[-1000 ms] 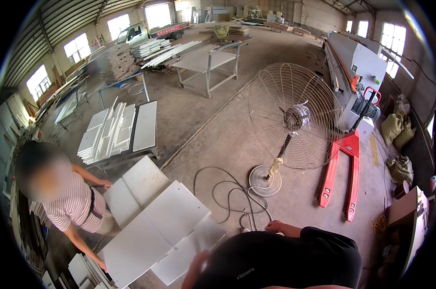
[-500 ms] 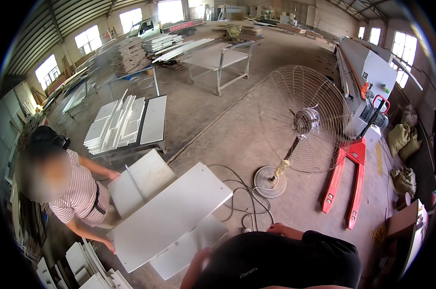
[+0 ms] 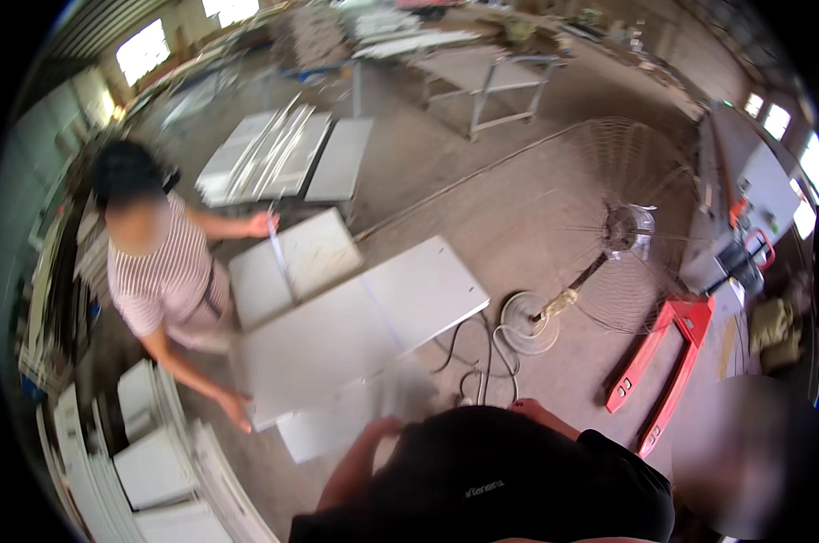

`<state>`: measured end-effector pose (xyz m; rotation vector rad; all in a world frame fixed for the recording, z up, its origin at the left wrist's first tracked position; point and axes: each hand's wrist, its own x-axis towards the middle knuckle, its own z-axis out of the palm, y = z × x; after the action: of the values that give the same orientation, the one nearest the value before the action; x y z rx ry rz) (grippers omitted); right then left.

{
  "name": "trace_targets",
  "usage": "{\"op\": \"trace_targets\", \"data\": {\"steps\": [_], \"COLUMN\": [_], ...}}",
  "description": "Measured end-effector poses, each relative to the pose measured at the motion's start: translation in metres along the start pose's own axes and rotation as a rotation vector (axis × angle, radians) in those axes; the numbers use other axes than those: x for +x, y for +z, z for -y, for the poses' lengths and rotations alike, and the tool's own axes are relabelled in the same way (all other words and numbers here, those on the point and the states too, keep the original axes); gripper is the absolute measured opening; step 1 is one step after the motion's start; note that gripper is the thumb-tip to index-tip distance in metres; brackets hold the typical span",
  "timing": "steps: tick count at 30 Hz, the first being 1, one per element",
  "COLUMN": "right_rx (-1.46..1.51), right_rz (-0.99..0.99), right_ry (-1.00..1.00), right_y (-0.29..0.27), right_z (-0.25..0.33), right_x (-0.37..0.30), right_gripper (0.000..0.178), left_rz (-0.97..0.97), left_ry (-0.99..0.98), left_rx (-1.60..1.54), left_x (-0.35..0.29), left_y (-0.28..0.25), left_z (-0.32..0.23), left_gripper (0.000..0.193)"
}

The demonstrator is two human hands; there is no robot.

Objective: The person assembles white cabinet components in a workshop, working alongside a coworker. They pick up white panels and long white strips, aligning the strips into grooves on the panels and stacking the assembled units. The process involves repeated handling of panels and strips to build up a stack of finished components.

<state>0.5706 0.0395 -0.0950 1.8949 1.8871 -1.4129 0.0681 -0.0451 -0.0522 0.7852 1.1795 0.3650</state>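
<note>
A large white panel (image 3: 364, 335) lies level before me, over a lower white panel (image 3: 314, 434). Close to the lower panel is my left hand (image 3: 384, 430), blurred and partly hidden by my black shirt. My right hand (image 3: 529, 412) is beside my body near some dark cables (image 3: 491, 362); its fingers hardly show. Neither hand's hold can be made out. Across the panels, a co-worker (image 3: 169, 262) in a striped shirt raises one hand with a pale strap (image 3: 282, 258) that runs over a smaller panel (image 3: 310, 258). The co-worker's other hand hangs beside the large panel's corner.
A caged floor fan (image 3: 622, 231) on a round base stands right of the panels, with a red pallet jack (image 3: 667, 344) beyond. White boards fill a low stand (image 3: 337, 163) behind and stacks (image 3: 151, 452) at lower left. A blurred person (image 3: 744, 452) is at lower right.
My view has turned, shifting the scene rightward. The co-worker's far hand has risen from the smaller panel with the strap, and the near hand has come off the large panel's edge. A blurred person has appeared.
</note>
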Motion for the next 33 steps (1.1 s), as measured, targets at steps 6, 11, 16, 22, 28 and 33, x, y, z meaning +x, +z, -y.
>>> {"op": "trace_targets", "data": {"steps": [6, 11, 16, 22, 28, 33], "right_rx": [0.076, 0.014, 0.032, 0.149, 0.168, 0.053], "right_rz": [-0.033, -0.051, -0.041, -0.038, 0.005, 0.157], "right_ry": [0.015, 0.030, 0.014, 0.054, 0.037, -0.058], "right_y": [-0.026, -0.018, -0.015, -0.015, -0.026, -0.057], "right_z": [0.027, 0.021, 0.064, 0.069, 0.046, 0.037], "right_x": [-0.034, -0.037, -0.043, -0.041, -0.015, 0.024], "right_gripper": [0.042, 0.040, 0.039, 0.034, 0.032, 0.034], "left_rz": [-0.198, -0.230, -0.195, -0.192, -0.264, -0.533], "left_ry": [-0.206, -0.159, -0.200, -0.187, -0.236, -0.099], "left_rx": [0.893, 0.919, 0.913, 0.973, 0.855, 0.781], "left_x": [0.036, 0.021, 0.001, 0.001, 0.014, 0.014], "left_y": [0.012, 0.021, 0.010, 0.014, 0.021, 0.027], "left_z": [-0.007, -0.013, -0.017, -0.022, -0.014, 0.030], "left_gripper": [0.067, 0.061, 0.058, 0.057, 0.063, 0.055]}}
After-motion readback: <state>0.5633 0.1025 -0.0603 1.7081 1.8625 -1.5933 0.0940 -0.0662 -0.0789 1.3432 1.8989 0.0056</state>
